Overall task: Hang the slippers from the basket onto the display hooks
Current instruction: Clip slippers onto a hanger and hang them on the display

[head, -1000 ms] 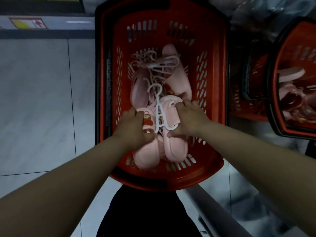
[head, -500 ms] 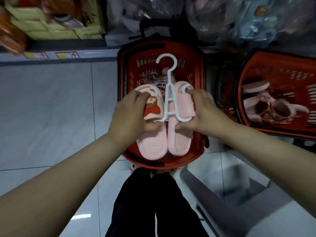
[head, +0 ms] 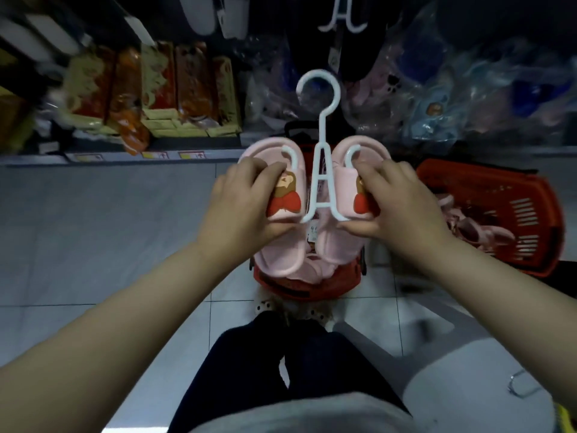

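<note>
A pair of pink slippers (head: 281, 251) with a cartoon girl and red bow on each strap hangs on a white plastic hanger (head: 321, 170), hook end up. My left hand (head: 240, 207) grips the left slipper's strap and my right hand (head: 396, 204) grips the right one. I hold the pair in the air above the red basket (head: 299, 285) on the floor, which is mostly hidden behind the slippers. More pink slippers show inside it. Another white hanger (head: 343, 17) with dark slippers hangs on the display at the top.
A second red basket (head: 505, 214) with pink slippers stands on the floor to the right. A low shelf with orange and yellow packets (head: 156, 89) is at the back left. Bagged slippers (head: 437, 114) fill the back right. My legs are below.
Both hands have lifted the slipper pair on its hanger out of the basket and raised it. My view has tilted up toward the shelves and display.
</note>
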Action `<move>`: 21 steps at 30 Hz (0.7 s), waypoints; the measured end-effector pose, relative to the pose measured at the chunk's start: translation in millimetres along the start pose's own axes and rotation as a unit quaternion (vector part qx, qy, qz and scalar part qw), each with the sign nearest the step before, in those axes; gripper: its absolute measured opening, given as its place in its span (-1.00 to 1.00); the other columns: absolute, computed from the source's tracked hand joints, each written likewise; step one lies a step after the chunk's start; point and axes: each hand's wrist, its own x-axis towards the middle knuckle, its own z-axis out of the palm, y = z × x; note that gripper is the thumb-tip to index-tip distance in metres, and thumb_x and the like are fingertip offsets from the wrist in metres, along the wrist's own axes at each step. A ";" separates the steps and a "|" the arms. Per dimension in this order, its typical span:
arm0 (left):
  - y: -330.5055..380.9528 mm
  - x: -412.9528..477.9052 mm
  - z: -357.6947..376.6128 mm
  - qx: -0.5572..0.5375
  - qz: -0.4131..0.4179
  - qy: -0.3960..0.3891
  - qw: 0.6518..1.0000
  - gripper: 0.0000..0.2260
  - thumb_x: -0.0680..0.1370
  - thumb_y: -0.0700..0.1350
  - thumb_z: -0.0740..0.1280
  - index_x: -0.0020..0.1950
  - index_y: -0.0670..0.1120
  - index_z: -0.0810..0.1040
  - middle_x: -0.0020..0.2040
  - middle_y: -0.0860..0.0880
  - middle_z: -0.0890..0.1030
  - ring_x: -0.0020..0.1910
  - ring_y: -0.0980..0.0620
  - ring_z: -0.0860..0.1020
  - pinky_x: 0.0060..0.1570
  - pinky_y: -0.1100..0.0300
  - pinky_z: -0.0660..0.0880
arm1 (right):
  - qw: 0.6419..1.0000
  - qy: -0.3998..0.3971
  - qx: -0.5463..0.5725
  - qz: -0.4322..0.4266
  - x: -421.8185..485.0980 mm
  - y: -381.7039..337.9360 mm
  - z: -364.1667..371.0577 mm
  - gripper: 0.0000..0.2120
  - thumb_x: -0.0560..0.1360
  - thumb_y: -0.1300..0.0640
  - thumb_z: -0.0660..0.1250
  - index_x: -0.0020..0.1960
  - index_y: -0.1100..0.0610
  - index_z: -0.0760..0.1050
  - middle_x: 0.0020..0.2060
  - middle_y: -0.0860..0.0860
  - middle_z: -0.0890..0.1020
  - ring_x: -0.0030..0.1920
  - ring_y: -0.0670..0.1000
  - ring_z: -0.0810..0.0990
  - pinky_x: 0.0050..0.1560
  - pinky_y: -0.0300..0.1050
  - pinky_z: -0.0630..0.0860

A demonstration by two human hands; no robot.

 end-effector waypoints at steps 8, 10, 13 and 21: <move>5.8 -13.9 -111.5 0.014 -0.001 0.104 0.994 -0.37 0.33 0.13 0.32 0.30 -0.21 0.45 0.09 -0.25 0.47 0.04 -0.22 0.44 -0.03 -0.10 0.48 | 0.994 0.088 -0.012 -0.057 18.9 -61.5 -86.2 -0.14 0.19 -0.19 0.43 0.35 0.27 0.37 0.16 0.16 0.54 0.11 0.24 0.48 -0.03 0.11 0.49; -3.3 -16.5 -134.0 0.021 -0.002 0.112 0.994 -0.33 0.30 0.14 0.35 0.31 -0.20 0.43 0.11 -0.25 0.46 0.04 -0.24 0.45 -0.01 -0.13 0.47 | 0.992 0.106 -0.014 -0.069 26.8 -80.5 -99.1 -0.17 0.21 -0.22 0.38 0.32 0.27 0.39 0.15 0.15 0.55 0.10 0.23 0.49 -0.01 0.12 0.50; -18.8 -21.4 -162.4 0.031 0.003 0.108 0.994 -0.26 0.26 0.15 0.45 0.34 -0.18 0.41 0.15 -0.24 0.45 0.09 -0.24 0.42 0.05 -0.13 0.40 | 0.987 0.133 -0.020 -0.087 37.4 -112.0 -111.3 -0.20 0.22 -0.28 0.31 0.28 0.25 0.43 0.12 0.12 0.57 0.07 0.19 0.51 -0.02 0.06 0.49; -99.2 -39.7 -257.3 -0.005 0.016 0.158 0.987 -0.29 0.29 0.24 0.30 0.32 -0.16 0.44 0.17 -0.17 0.45 0.13 -0.19 0.42 0.08 -0.13 0.43 | 0.973 0.210 -0.010 -0.096 85.7 -219.8 -133.5 -0.24 0.22 -0.30 0.32 0.23 0.21 0.49 0.09 0.05 0.60 0.02 0.12 0.53 -0.06 -0.04 0.48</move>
